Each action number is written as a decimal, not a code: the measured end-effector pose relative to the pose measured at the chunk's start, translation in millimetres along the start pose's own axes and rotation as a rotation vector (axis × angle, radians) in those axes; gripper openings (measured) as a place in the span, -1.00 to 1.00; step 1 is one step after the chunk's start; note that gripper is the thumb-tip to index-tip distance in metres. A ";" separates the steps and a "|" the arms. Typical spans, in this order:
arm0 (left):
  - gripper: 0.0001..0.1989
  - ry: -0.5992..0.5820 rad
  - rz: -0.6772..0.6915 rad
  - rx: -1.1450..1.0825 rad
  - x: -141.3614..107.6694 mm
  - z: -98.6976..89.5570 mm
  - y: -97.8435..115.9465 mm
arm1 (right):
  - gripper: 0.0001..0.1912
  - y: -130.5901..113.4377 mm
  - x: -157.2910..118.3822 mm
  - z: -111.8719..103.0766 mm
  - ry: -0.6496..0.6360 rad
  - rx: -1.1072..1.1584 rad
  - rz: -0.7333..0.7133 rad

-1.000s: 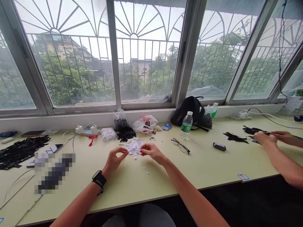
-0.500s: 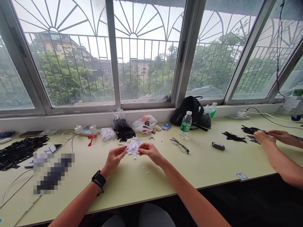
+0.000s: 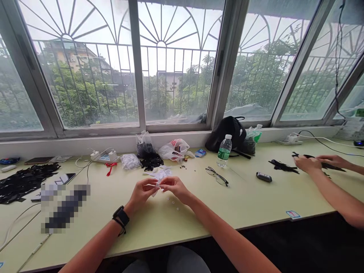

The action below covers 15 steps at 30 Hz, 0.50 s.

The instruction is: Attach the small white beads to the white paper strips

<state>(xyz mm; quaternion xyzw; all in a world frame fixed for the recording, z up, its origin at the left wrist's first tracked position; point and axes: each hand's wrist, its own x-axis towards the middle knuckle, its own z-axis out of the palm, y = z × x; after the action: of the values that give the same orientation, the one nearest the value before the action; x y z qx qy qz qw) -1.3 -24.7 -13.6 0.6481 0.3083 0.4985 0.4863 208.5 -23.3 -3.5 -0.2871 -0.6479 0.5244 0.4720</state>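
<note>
My left hand [image 3: 144, 190] pinches a small white strip [image 3: 155, 193], whose end hangs below the fingertips. My right hand [image 3: 175, 189] meets it, thumb and forefinger pressed together on the same strip. Whether a smaller piece sits between the fingers is too small to tell. Just behind the hands lies a pile of white strips [image 3: 162, 171], partly hidden by my fingers. Several small white discs, button-like [image 3: 173, 202], lie on the table to the right of and below my right fingertips.
Behind are a bag of white pieces [image 3: 131, 161], black strips [image 3: 152, 161] and a white plastic bag [image 3: 174, 150]. Eyeglasses [image 3: 217, 176], a water bottle [image 3: 224, 151] and a black key fob [image 3: 264, 176] stand rightward. A co-worker's hands [image 3: 308, 163] handle black strips at far right.
Both hands have come together and slightly toward me, off the white pile, with the white strip now between their fingertips. The co-worker's hands have shifted a little.
</note>
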 end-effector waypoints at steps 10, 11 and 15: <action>-0.68 -0.074 0.022 -0.006 -1.6 3.6 2.0 | -0.77 18.4 4.2 2.3 0.056 -0.259 -0.122; -0.68 -0.072 0.026 -0.002 -1.6 3.5 2.2 | -0.76 18.4 4.2 2.6 0.061 -0.254 -0.118; -0.72 -0.081 0.037 0.006 -1.5 2.6 3.0 | -0.70 13.5 2.6 2.6 0.046 -0.192 -0.083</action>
<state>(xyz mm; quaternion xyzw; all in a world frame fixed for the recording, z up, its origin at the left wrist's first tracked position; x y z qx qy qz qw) 0.4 -27.9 -11.4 0.6747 0.2778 0.4799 0.4871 203.4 -18.3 -15.5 -0.3158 -0.6954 0.4333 0.4785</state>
